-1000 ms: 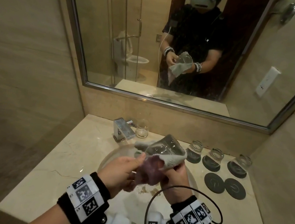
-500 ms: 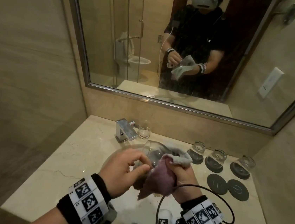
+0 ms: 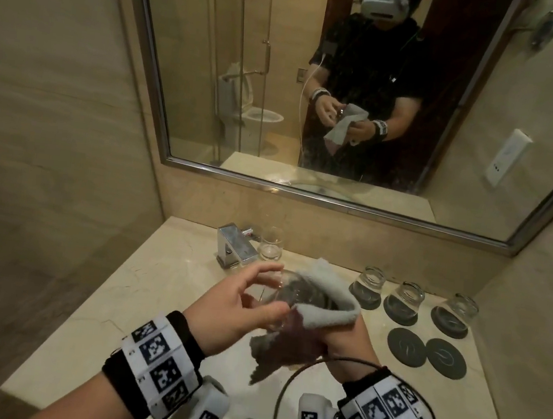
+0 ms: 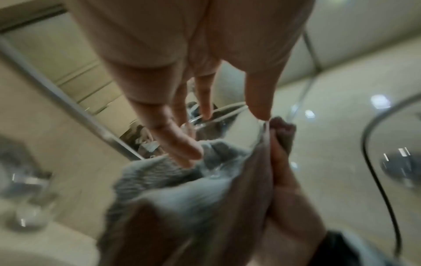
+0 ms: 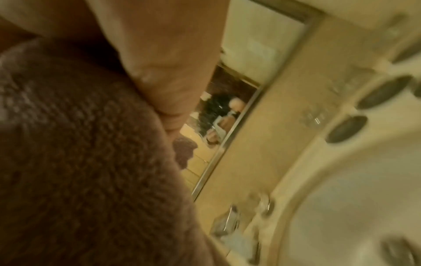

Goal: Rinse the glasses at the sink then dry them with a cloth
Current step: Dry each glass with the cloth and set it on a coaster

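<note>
The clear round drinking glass [image 3: 296, 297] hung over the basin, cradled by the right hand [image 3: 346, 338] gripping the grey-and-mauve terry cloth [image 3: 323, 304]. The left hand [image 3: 233, 307] pinched its rim — best turned slowly, cloth pressed firmly inside.

Fingertips [image 4: 189, 153] on cloth-wrapped glass [image 4: 218, 115]

counter L of tap [image 3: 233, 246]: bare | R: upturned glasses [image 3: 404, 301], coasters [image 3: 426, 354] block

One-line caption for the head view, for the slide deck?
Over the sink, left hand steadies a glass while right hand wipes it with a cloth.
</note>
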### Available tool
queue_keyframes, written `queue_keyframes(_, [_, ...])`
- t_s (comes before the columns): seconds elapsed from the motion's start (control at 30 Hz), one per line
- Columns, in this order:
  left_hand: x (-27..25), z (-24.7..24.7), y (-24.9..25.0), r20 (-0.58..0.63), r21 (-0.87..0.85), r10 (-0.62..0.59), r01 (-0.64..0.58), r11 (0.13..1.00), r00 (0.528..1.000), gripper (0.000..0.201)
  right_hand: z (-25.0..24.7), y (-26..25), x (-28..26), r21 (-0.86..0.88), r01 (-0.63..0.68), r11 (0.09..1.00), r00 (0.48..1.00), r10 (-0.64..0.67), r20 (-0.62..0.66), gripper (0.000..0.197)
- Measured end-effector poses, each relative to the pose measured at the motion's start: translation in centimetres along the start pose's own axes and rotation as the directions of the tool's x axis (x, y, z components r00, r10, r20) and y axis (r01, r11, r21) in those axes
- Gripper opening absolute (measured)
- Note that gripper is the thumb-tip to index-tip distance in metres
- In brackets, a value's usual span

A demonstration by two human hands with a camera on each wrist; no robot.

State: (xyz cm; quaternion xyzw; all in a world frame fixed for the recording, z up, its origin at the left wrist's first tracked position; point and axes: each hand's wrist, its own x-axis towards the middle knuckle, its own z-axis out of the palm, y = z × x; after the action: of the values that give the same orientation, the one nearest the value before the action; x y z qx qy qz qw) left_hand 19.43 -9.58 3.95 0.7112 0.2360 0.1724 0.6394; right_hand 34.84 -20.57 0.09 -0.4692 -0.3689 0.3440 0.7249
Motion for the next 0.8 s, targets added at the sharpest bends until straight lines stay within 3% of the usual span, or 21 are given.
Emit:
queue_keyframes(0.07, [-0.2,0.0,-0.5,0.074,0.090,0.117,-0.123,0.988,0.990,0.064,-0.2,0.5,-0.2,0.172,-0.092,0.981,0.996,0.094,-0.007,0.050])
queue_keyframes(0.13, [-0.4,-0.3,-0.6,0.100,0.117,0.128,-0.139,0.983,0.987,0.065,-0.3,0.4,-0.4,0.194,-0.088,0.977,0.996,0.087,0.014,0.047])
queue_keyframes(0.2, [-0.1,-0.5,-0.5,0.074,0.077,0.043,-0.049,0.996,0.996,0.067,-0.4,0.2,-0.5,0.042,0.008,0.999,1.000,-0.008,0.009,0.046])
queue_keyframes(0.27, [0.0,-0.3,-0.2,0.039,-0.081,-0.096,0.099,0.992,0.995,0.066,-0.1,-0.5,-0.6,-0.095,0.114,0.989,0.993,-0.109,0.050,0.052])
queue_keyframes(0.33, [0.1,0.2,-0.3,0.006,-0.129,-0.155,0.155,0.980,0.988,0.058,-0.1,-0.9,-0.8,-0.112,0.114,0.987,0.991,-0.105,0.083,0.048])
queue_keyframes(0.37, [0.0,0.6,-0.5,-0.030,-0.088,-0.116,0.113,0.990,0.993,0.053,0.2,-1.2,-0.7,-0.106,0.097,0.990,0.993,-0.088,0.084,0.038])
queue_keyframes(0.43, [-0.3,1.0,-0.9,-0.067,0.114,0.085,-0.077,0.990,0.994,0.054,0.6,-0.9,-0.4,-0.033,0.012,0.999,1.000,-0.011,0.011,0.025])
queue_keyframes(0.5, [-0.6,0.9,-1.3,0.019,0.352,0.296,-0.284,0.892,0.955,0.058,0.4,0.4,0.0,0.183,-0.111,0.977,0.986,0.131,-0.101,0.041])
queue_keyframes(0.53, [-0.6,0.9,-1.5,0.051,0.400,0.335,-0.327,0.856,0.941,0.058,0.3,0.8,0.1,0.253,-0.145,0.956,0.974,0.183,-0.133,0.047])
queue_keyframes(0.6, [-0.6,0.7,-1.7,0.009,0.344,0.252,-0.239,0.908,0.968,0.064,0.2,1.0,-0.1,0.228,-0.152,0.962,0.975,0.184,-0.126,0.052])
queue_keyframes(0.67, [-0.2,0.6,-1.4,-0.074,0.076,0.008,-0.003,0.997,0.997,0.073,0.2,0.4,-0.3,0.066,-0.088,0.994,0.992,0.093,-0.083,0.059])
queue_keyframes(0.7, [-0.1,0.5,-1.2,-0.075,-0.066,-0.116,0.111,0.992,0.990,0.070,0.4,0.0,-0.6,-0.010,-0.037,0.999,0.998,0.036,-0.057,0.055])
queue_keyframes(0.73, [0.0,0.5,-1.1,-0.058,-0.155,-0.187,0.176,0.972,0.981,0.060,0.4,-0.1,-0.7,-0.059,-0.008,0.998,0.999,0.005,-0.038,0.049])
queue_keyframes(0.8, [0.1,0.6,-1.2,-0.051,-0.151,-0.174,0.165,0.975,0.983,0.031,0.4,-0.3,-0.9,-0.092,-0.002,0.996,0.999,-0.002,-0.046,0.039])
